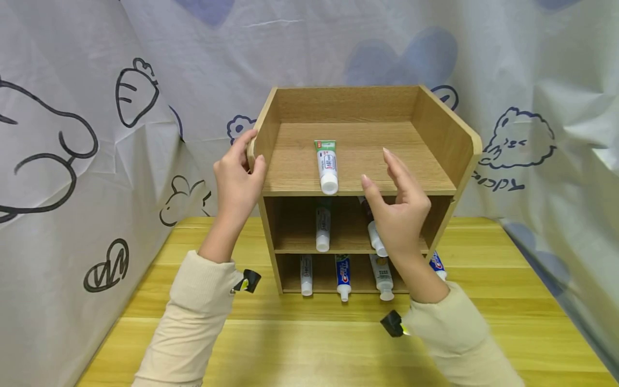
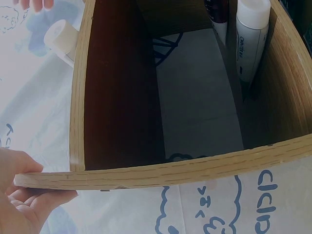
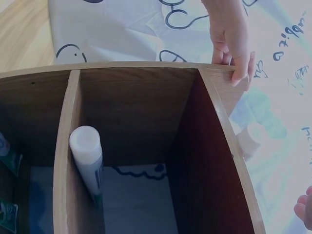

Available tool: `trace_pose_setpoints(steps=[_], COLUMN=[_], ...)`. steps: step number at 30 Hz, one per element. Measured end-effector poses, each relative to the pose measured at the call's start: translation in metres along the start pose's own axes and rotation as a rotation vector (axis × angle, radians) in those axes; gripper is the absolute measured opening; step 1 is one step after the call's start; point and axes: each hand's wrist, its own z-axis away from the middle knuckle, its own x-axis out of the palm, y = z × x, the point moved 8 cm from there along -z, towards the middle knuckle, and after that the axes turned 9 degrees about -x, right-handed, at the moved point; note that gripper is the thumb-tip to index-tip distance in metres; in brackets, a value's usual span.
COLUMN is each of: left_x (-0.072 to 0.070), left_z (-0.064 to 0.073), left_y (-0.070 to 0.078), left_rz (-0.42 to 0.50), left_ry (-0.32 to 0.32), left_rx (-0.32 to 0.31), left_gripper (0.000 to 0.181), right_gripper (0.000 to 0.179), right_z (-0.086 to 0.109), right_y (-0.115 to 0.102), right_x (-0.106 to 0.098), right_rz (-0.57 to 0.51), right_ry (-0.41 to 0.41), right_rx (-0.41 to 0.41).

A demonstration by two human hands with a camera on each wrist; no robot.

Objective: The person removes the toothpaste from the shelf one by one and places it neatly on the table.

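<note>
A wooden shelf unit (image 1: 442, 137) with three levels stands on the table. My left hand (image 1: 239, 174) grips the front of its left side panel, thumb inside and fingers outside; the left wrist view shows this hand (image 2: 24, 195) pinching the panel edge. On the top level lies a white and green toothpaste tube (image 1: 328, 167), cap at the front edge. My right hand (image 1: 403, 207) hovers before the top level, right of that tube, thumb and fingers apart with nothing between them. Only its fingertips (image 3: 303, 212) enter the right wrist view.
The middle level holds a white tube (image 1: 323, 228) and a white-capped tube (image 1: 377, 239) partly behind my right hand. Below lie a small white tube (image 1: 306, 275), a blue toothpaste tube (image 1: 343, 271) and a pale tube (image 1: 383, 277). Another blue tube (image 1: 437, 265) lies beside the unit.
</note>
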Motion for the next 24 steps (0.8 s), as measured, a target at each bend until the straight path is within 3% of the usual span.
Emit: trace_pose_setpoints(steps=[8,24], left_x=[0.001,0.001], left_z=[0.000,0.000], left_y=[-0.001,-0.001], left_rz=[0.000,-0.013], left_ry=[-0.010,-0.012], left_rx=[-0.004,0.010], left_gripper=[0.042,0.042], right_gripper=[0.047,0.050], right_z=[-0.001,0.017], right_y=[0.003,0.004], right_x=[0.027,0.063], right_rz=[0.185,0.238], right_ry=[-0.101,-0.157], right_rx=[-0.018,-0.014])
